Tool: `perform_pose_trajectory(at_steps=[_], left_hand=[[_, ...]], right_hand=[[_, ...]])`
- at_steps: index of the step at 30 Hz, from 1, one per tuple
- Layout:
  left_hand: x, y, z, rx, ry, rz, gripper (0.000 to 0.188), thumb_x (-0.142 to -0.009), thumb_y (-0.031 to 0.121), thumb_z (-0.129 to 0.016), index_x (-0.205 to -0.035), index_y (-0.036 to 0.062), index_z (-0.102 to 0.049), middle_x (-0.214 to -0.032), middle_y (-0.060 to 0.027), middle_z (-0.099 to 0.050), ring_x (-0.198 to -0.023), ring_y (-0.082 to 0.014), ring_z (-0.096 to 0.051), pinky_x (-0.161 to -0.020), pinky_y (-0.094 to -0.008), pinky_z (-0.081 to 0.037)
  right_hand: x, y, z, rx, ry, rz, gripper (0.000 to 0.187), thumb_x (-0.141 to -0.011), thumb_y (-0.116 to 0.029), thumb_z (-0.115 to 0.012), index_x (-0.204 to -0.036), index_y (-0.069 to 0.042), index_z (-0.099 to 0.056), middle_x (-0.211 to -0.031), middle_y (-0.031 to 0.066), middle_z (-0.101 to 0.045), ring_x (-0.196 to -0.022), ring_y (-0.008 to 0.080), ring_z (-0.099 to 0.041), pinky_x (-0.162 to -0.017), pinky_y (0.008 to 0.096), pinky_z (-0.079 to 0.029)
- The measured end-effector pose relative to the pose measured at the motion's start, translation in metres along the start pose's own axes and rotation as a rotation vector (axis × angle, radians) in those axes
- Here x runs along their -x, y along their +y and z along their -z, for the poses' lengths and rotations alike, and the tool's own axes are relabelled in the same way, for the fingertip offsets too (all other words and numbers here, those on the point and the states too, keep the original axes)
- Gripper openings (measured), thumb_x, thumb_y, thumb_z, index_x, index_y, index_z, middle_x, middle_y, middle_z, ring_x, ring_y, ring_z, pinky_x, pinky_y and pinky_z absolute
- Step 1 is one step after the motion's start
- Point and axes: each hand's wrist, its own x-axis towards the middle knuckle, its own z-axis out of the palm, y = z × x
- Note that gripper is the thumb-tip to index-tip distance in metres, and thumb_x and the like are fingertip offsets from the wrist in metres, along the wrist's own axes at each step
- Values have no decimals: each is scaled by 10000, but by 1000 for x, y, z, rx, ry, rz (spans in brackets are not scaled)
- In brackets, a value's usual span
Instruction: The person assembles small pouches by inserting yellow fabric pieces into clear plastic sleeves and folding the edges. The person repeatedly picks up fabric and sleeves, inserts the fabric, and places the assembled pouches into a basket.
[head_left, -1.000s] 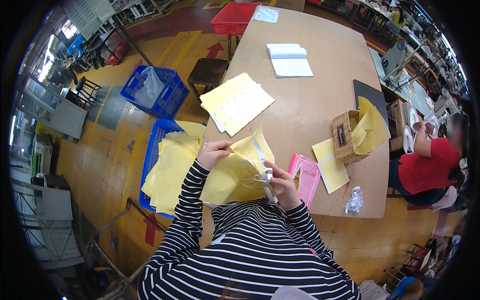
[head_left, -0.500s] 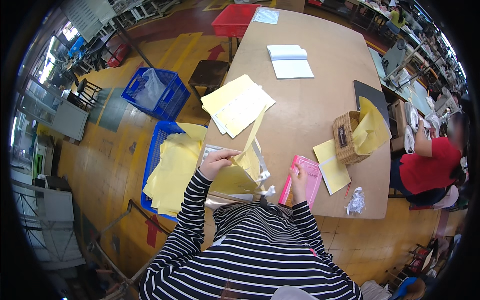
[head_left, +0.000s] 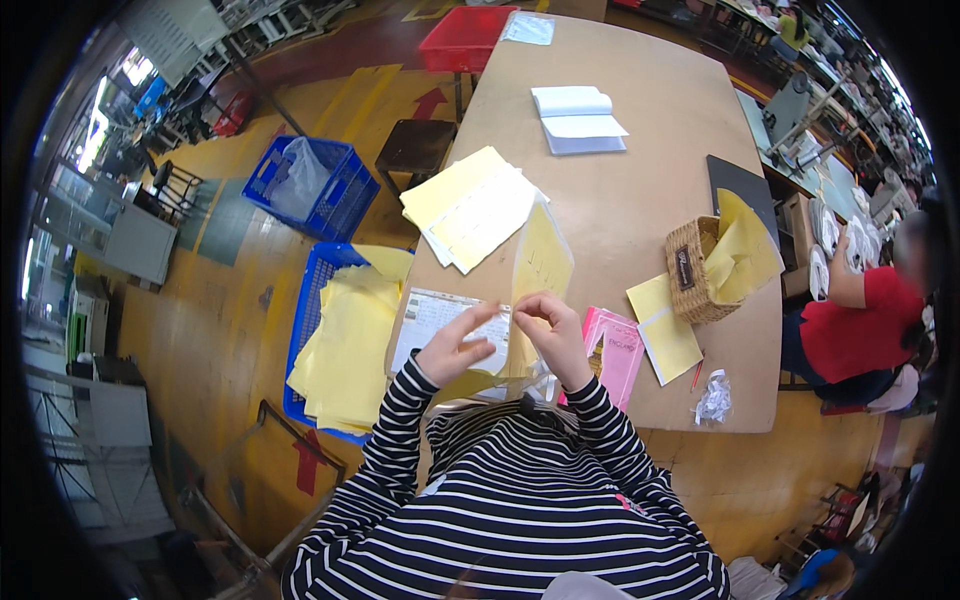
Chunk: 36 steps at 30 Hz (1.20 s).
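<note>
My left hand (head_left: 462,345) is raised over a white printed sheet (head_left: 425,318) at the table's near edge, fingers apart and holding nothing visible. Close beside it, my right hand (head_left: 556,340) has its thumb and forefinger pinched together. What is in that pinch, if anything, I cannot make out. A yellow sheet with handwritten marks (head_left: 543,258) stands tilted just beyond the right fingertips. Its lower part is hidden by my hands. The pink book (head_left: 617,350) lies to the right of my right hand.
Yellow and white sheets (head_left: 465,205) lie farther back, before an open notebook (head_left: 585,135). At right are a wicker basket (head_left: 690,285), a yellow booklet (head_left: 665,335) and crumpled white paper (head_left: 714,398). A blue crate (head_left: 305,300) of yellow sheets stands left of the table.
My left hand has let go of the yellow sheet and spread its fingers. My right hand has moved left from the pink book to beside it. The yellow sheet now leans open farther right.
</note>
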Motion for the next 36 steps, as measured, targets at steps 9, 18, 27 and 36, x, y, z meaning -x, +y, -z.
perform_pose_trajectory(at_steps=[9,18,27,36], left_hand=[[-8,-5,-8,-28,246,39,419,-951,150,-514,-1293,-84,-451,-1149,-157,-609,-1075,-176,-560,-913,-257,-430],[-16,-21,-3,571,328,116,365,-923,87,-505,-1238,-96,-511,-1132,-117,-624,-1028,-140,-574,-898,-245,-437],[-15,-23,-2,564,302,101,380,-906,122,-530,-1214,-100,-530,-1091,-110,-638,-1002,-135,-577,-893,-245,-432],[-13,-6,-35,123,252,34,279,-889,65,-545,-1136,-61,-578,-986,-91,-655,-925,-125,-597,-849,-248,-463]], right_hand=[[5,-20,-12,-331,-75,-192,158,-857,-67,-624,-969,46,-625,-888,56,-636,-846,129,-611,-784,240,-476],[16,-13,9,-793,40,-369,174,-897,-92,-568,-1017,30,-597,-1003,91,-625,-956,173,-603,-893,292,-474],[29,-2,18,-1289,268,-228,274,-960,-244,-435,-1110,-25,-503,-1106,118,-576,-1043,235,-560,-995,395,-405],[0,-26,13,242,359,193,146,-799,-40,-652,-919,21,-595,-879,110,-598,-817,204,-589,-745,301,-473]])
